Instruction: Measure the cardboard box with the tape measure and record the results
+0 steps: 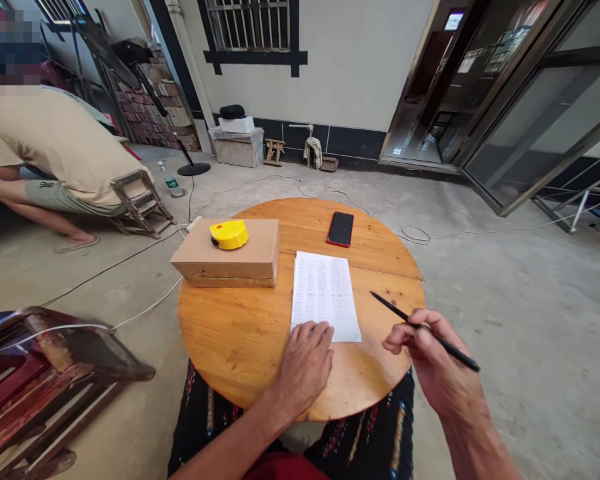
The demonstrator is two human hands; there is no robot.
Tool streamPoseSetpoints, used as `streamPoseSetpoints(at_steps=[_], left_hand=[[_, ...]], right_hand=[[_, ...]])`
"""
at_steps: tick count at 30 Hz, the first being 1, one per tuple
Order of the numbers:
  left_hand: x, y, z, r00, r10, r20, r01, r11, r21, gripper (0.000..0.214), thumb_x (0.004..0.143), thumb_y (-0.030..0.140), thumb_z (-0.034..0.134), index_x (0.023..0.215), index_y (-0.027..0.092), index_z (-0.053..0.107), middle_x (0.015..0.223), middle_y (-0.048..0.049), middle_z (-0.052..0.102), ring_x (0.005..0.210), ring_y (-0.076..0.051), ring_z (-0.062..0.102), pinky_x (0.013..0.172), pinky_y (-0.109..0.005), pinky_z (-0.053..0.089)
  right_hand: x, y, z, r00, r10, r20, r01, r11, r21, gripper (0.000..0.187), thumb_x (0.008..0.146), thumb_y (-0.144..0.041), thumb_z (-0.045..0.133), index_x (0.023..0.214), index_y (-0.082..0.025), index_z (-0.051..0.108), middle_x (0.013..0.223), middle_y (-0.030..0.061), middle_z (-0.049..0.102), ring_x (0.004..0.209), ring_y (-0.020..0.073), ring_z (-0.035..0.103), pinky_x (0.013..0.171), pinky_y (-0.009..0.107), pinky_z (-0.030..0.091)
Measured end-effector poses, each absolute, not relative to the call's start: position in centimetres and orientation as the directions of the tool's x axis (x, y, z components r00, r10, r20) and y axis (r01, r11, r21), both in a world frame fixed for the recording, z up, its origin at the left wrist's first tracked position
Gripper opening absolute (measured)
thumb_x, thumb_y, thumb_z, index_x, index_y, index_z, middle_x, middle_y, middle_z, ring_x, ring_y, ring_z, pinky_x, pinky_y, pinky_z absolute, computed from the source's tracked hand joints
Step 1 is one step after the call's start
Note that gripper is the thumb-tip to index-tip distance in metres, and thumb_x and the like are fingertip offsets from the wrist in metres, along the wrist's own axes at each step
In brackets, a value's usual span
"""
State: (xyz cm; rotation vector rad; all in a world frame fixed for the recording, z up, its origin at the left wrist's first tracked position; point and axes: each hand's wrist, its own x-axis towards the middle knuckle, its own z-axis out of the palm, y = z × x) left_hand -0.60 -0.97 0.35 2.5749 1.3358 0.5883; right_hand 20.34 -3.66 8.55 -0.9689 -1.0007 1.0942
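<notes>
My left hand (306,363) lies flat on the round wooden table (240,333), fingers spread, with the fingertips pressing the near edge of a white sheet of paper (324,293) covered in small printed rows. My right hand (427,357) hovers at the table's right rim, fingers pinched round a thin black pen (423,327) whose tip points up-left toward the paper, a little above the wood. A cardboard box (227,257) sits at the table's left side with a yellow tape measure (229,235) on top. A red-cased phone (341,229) lies face up at the far edge.
Another person (55,153) in a beige shirt squats at the far left beside a low wooden stool (143,203). A dark red wooden chair (45,380) stands close on my left. Cables (260,183) trail over the concrete floor. A glass door (545,100) stands open at right.
</notes>
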Motion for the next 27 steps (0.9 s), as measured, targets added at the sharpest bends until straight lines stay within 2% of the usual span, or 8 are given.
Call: streamPoseSetpoints(at_steps=[2, 6, 12, 14, 17, 19, 23, 27], left_hand=[[-0.4, -1.2, 0.2, 0.509, 0.824, 0.249, 0.757, -0.566, 0.328, 0.041, 0.089, 0.018, 0.054, 0.13, 0.018, 0.05, 0.131, -0.0064, 0.057, 0.114, -0.026, 0.048, 0.099, -0.045, 0.041], [-0.2, -1.6, -0.1, 0.495, 0.833, 0.246, 0.775, -0.552, 0.308, 0.04, 0.091, 0.022, 0.053, 0.131, 0.019, 0.05, 0.135, -0.0064, 0.054, 0.119, -0.028, 0.045, 0.103, -0.048, 0.038], [-0.4, -1.6, -0.1, 0.499, 0.832, 0.244, 0.769, -0.554, 0.318, 0.039, 0.092, 0.024, 0.052, 0.13, 0.019, 0.051, 0.136, -0.0059, 0.054, 0.119, -0.027, 0.044, 0.104, -0.048, 0.037], [-0.4, -1.5, 0.0, 0.495, 0.833, 0.246, 0.769, -0.552, 0.322, 0.039, 0.092, 0.024, 0.052, 0.13, 0.018, 0.051, 0.135, -0.0062, 0.054, 0.119, -0.027, 0.044, 0.104, -0.048, 0.037], [-0.3, -1.5, 0.1, 0.492, 0.837, 0.241, 0.769, -0.547, 0.332, 0.039, 0.091, 0.024, 0.053, 0.129, 0.018, 0.051, 0.135, -0.007, 0.054, 0.119, -0.028, 0.044, 0.103, -0.048, 0.037], [-0.3, -1.5, 0.2, 0.494, 0.838, 0.231, 0.765, -0.545, 0.343, 0.037, 0.091, 0.023, 0.053, 0.128, 0.018, 0.052, 0.134, -0.007, 0.055, 0.118, -0.028, 0.045, 0.102, -0.048, 0.038], [-0.3, -1.5, 0.4, 0.493, 0.839, 0.23, 0.758, -0.544, 0.36, 0.036, 0.091, 0.024, 0.053, 0.126, 0.018, 0.054, 0.134, -0.0068, 0.056, 0.118, -0.028, 0.046, 0.101, -0.047, 0.038], [-0.4, -1.5, 0.4, 0.495, 0.833, 0.248, 0.75, -0.553, 0.362, 0.035, 0.091, 0.024, 0.054, 0.125, 0.018, 0.055, 0.134, -0.0068, 0.056, 0.118, -0.027, 0.046, 0.101, -0.047, 0.038]], right_hand=[[20.2, -3.2, 8.1, 0.257, 0.951, 0.173, -0.153, 0.217, -0.964, 0.018, 0.092, -0.039, 0.058, 0.092, -0.023, 0.067, 0.058, -0.0003, 0.064, 0.05, 0.0139, 0.058, 0.054, 0.026, 0.045], [19.8, -2.7, 6.8, 0.25, 0.951, 0.181, -0.03, 0.195, -0.98, 0.037, 0.094, -0.049, 0.053, 0.106, -0.018, 0.07, 0.062, 0.0008, 0.063, 0.051, 0.0134, 0.057, 0.052, 0.026, 0.045], [18.8, -2.0, 5.1, 0.24, 0.961, 0.138, 0.018, 0.138, -0.99, 0.016, 0.085, -0.034, 0.07, 0.082, -0.02, 0.064, 0.054, -0.0035, 0.061, 0.047, 0.0111, 0.055, 0.048, 0.023, 0.045], [18.5, -1.6, 4.5, 0.243, 0.961, 0.132, 0.017, 0.132, -0.991, 0.017, 0.089, -0.037, 0.065, 0.086, -0.02, 0.065, 0.054, -0.004, 0.059, 0.048, 0.0119, 0.057, 0.049, 0.023, 0.046], [18.1, -1.1, 3.4, 0.204, 0.974, 0.095, 0.037, 0.089, -0.995, 0.028, 0.093, -0.044, 0.055, 0.101, -0.019, 0.066, 0.069, 0.0012, 0.065, 0.06, 0.0164, 0.065, 0.053, 0.027, 0.05], [18.0, -0.9, 2.9, 0.191, 0.978, 0.086, 0.098, 0.068, -0.993, 0.029, 0.091, -0.045, 0.057, 0.1, -0.019, 0.066, 0.075, 0.0027, 0.067, 0.064, 0.0171, 0.065, 0.055, 0.027, 0.051], [17.6, -0.4, 2.1, 0.217, 0.969, 0.12, 0.255, 0.062, -0.965, 0.023, 0.091, -0.042, 0.058, 0.091, -0.02, 0.065, 0.06, -0.0027, 0.057, 0.055, 0.0138, 0.056, 0.056, 0.026, 0.046], [17.2, 0.1, 1.1, 0.162, 0.977, 0.14, 0.333, 0.079, -0.94, 0.027, 0.094, -0.041, 0.052, 0.093, -0.02, 0.069, 0.062, -0.0013, 0.057, 0.06, 0.0148, 0.054, 0.06, 0.027, 0.044]])
